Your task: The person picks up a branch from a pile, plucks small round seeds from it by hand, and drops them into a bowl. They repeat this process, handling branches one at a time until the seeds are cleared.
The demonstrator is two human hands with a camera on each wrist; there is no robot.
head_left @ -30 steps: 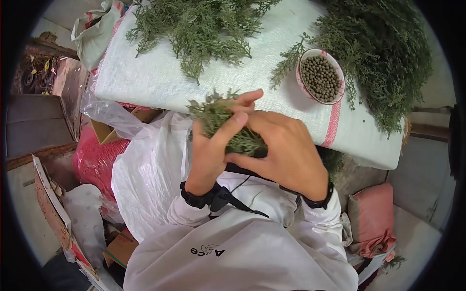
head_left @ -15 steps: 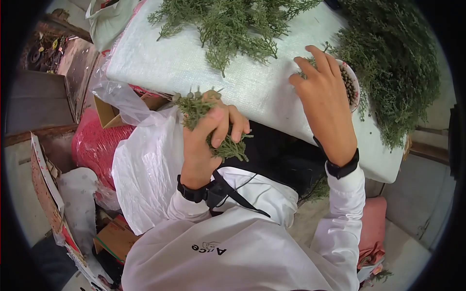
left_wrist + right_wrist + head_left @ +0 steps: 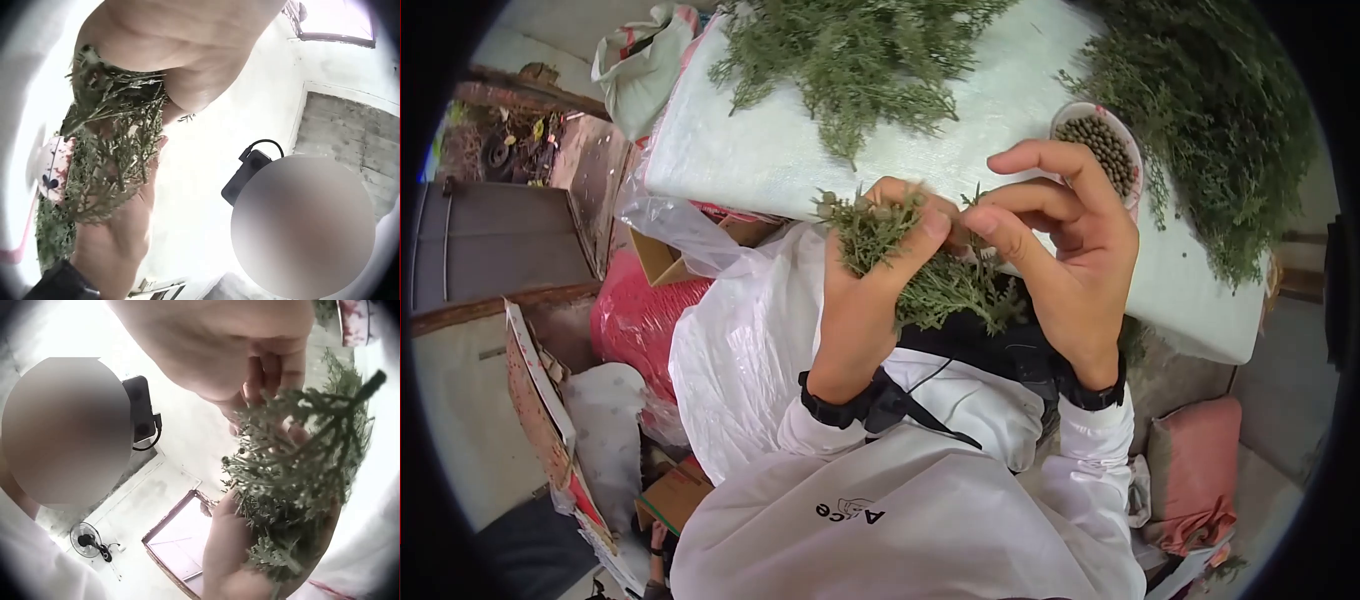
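In the head view, my left hand [image 3: 862,312] grips a bunch of green evergreen sprigs [image 3: 950,293], with small round cones at its upper end. My right hand [image 3: 1092,262] is just right of it, its thumb and a finger pinching a thin sprig tip [image 3: 974,203] while the index finger stays lifted. In the right wrist view, leafy sprigs [image 3: 294,469] partly hide the fingertips. Beyond my right hand on the white sack surface [image 3: 780,165] stands a patterned bowl [image 3: 59,172] filled with round brownish pellets [image 3: 1100,145].
Loose sprigs [image 3: 860,70] lie at the back of the sack, and a dense green heap [image 3: 1215,130] covers its right side. A white plastic bag [image 3: 740,340] hangs left of my lap, beside a red bundle [image 3: 640,320] and an open cardboard box [image 3: 658,258]. A pink cushion [image 3: 1195,465] sits lower right.
My right hand went from the sprigs to the bowl, then came back beside my left hand and touches the bunch again. The left hand keeps its hold, and the head view has shifted slightly.
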